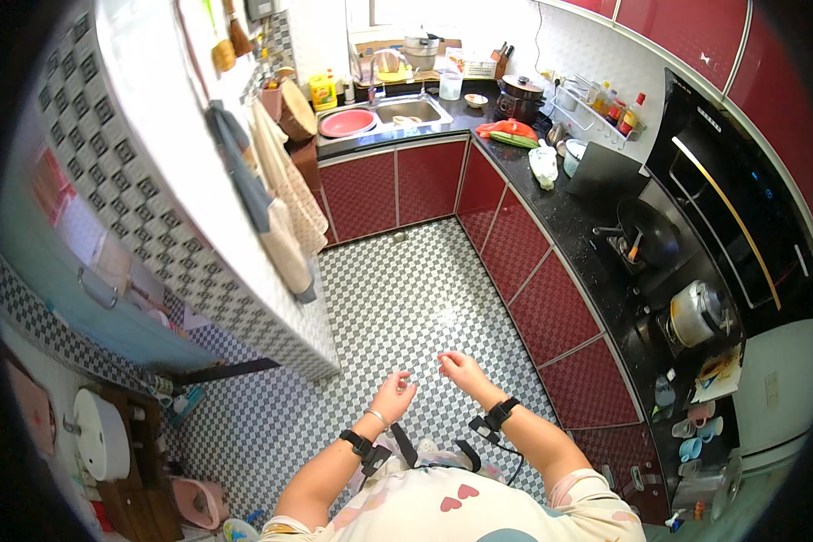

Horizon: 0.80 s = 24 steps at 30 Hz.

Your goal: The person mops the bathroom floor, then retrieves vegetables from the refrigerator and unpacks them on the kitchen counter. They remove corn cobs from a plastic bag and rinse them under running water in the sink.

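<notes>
My left hand [394, 398] hovers in front of my body over the checkered tile floor [406, 291], its fingers loosely curled and holding nothing. A bangle and a black wrist strap [358, 443] circle that arm. Slightly higher in the view is my right hand [465, 372], also without an object, with its fingers bent a little apart. Another black strap [503, 411] sits on the right wrist, with a cable hanging beside it. Neither hand touches anything. The red cabinet doors [555, 298] stand to the right of my right hand.
Ahead is a double sink [413, 112] with a red basin [347, 123]. Along the right counter lie a green gourd [513, 139], a wok [650, 230] and a pressure cooker [698, 315]. Aprons [284, 183] hang on the left wall, whose tiled corner [325, 362] juts out near my left hand.
</notes>
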Available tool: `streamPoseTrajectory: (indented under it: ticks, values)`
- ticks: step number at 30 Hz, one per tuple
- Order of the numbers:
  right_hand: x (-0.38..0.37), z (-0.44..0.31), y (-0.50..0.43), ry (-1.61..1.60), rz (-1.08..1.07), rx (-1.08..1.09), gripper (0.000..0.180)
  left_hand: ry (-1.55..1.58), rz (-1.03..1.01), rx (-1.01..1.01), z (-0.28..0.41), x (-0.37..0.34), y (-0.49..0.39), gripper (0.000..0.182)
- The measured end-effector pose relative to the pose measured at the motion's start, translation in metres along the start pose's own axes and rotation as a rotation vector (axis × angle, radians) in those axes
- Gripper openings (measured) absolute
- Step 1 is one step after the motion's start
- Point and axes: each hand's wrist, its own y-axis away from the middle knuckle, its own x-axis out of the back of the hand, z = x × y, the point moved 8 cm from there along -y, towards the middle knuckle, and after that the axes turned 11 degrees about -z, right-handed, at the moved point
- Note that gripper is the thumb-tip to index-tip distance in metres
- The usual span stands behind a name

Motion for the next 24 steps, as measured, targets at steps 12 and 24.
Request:
streamPoseTrajectory:
  ticks: [12,24]
  values:
    - [0.159,-0.023,-0.210,-0.102,0.057,-0.053,0.031,-0.130,-0.079,0.007,0.037,0.052,-0.322,0.048]
    - [0.411,-0.068,-0.335,-0.017,0.471,-0.098,0.045,-0.259,-0.329,-0.056,0.198,0.033,-0.601,0.047]
